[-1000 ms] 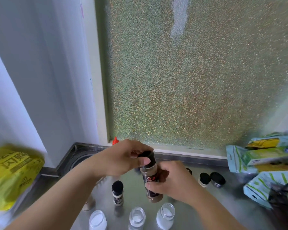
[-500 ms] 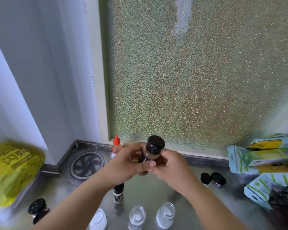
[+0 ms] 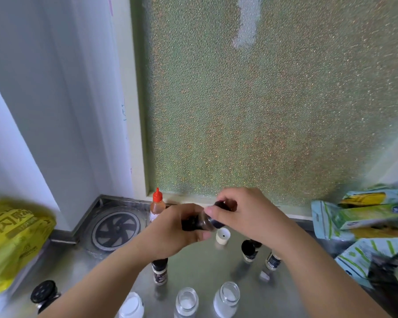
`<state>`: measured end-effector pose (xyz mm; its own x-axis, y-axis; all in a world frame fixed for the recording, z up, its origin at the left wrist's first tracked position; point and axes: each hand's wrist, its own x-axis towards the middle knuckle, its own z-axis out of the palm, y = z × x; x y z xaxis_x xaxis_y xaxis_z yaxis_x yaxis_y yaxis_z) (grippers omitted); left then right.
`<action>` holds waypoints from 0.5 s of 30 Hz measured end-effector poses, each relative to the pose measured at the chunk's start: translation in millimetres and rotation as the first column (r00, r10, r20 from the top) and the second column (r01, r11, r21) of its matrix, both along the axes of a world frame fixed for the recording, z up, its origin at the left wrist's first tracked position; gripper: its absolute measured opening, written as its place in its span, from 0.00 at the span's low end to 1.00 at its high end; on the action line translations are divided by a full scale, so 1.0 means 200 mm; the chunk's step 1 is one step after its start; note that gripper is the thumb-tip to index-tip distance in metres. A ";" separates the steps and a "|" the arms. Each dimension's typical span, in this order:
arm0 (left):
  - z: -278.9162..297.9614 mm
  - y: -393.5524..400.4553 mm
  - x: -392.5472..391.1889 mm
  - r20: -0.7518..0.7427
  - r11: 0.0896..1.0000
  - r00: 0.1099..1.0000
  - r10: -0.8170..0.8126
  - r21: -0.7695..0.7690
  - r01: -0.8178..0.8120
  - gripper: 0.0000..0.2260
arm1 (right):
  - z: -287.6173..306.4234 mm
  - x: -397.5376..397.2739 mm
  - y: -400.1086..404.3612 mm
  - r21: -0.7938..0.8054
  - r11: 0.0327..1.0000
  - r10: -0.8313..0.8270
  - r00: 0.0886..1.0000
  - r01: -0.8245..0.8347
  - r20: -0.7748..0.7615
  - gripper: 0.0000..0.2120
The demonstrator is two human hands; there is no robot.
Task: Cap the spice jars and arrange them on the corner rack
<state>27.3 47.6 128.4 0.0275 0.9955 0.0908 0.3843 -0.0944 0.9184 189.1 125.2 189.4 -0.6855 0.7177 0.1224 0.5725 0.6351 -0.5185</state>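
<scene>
the spice jar [image 3: 199,222] is up off the counter between my two hands, tipped almost on its side, its dark cap end toward three o'clock. my left hand [image 3: 172,232] is wrapped around the jar's body, fingers closed on it. my right hand [image 3: 244,214] is closed over the black cap [image 3: 221,206], thumb and fingertips pinching it; how far the cap is seated i cannot tell, my fingers hide the joint.

just below the jar, at about five o'clock from it, a small white insert [image 3: 223,235] sits on the steel counter [image 3: 205,265]. at six o'clock a capped dark jar [image 3: 160,270] stands upright, partly behind my left wrist. nearer me, three open glass jars with white contents stand in a row: one [image 3: 131,305], a second [image 3: 186,301], a third [image 3: 226,299]. at four o'clock two more small capped jars stand close together [image 3: 249,250], [image 3: 272,260].

at eleven o'clock a red-tipped squeeze bottle [image 3: 157,204] stands by the frosted window [image 3: 274,99]. at nine o'clock a round drain cover [image 3: 115,229], then a yellow bag [image 3: 12,235]. far at three o'clock, green and white pouches [image 3: 365,223].
</scene>
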 end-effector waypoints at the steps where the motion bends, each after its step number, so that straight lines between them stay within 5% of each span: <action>1: 0.00 -0.01 0.00 0.084 0.997 0.994 -0.068 -0.035 0.071 0.05 | 0.00 0.00 0.01 -0.033 0.999 0.027 0.999 -0.028 -0.019 0.12; 4: 0.00 -0.03 -0.01 0.270 0.980 0.950 -0.158 -0.075 0.184 0.07 | -0.01 0.02 0.02 -0.066 0.989 0.130 0.989 -0.135 -0.065 0.07; 7: 0.00 -0.03 -0.04 0.345 0.969 0.917 -0.201 -0.068 0.238 0.16 | -0.01 0.04 0.03 -0.092 0.957 0.265 0.960 -0.273 -0.095 0.13; 12: 0.00 -0.04 -0.06 0.357 0.969 0.910 -0.210 -0.048 0.243 0.20 | 0.01 0.04 0.03 -0.181 0.891 0.386 0.904 -0.417 -0.182 0.17; 15: 0.00 -0.03 -0.05 0.282 0.982 0.946 -0.163 -0.044 0.182 0.16 | 0.01 0.04 0.02 -0.228 0.928 0.284 0.956 -0.294 -0.074 0.27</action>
<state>18.1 42.2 129.4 0.1826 0.9819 0.0513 0.0984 -0.0701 0.9927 196.7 128.4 192.3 -0.8656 0.5006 0.0056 0.3587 0.6279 -0.6907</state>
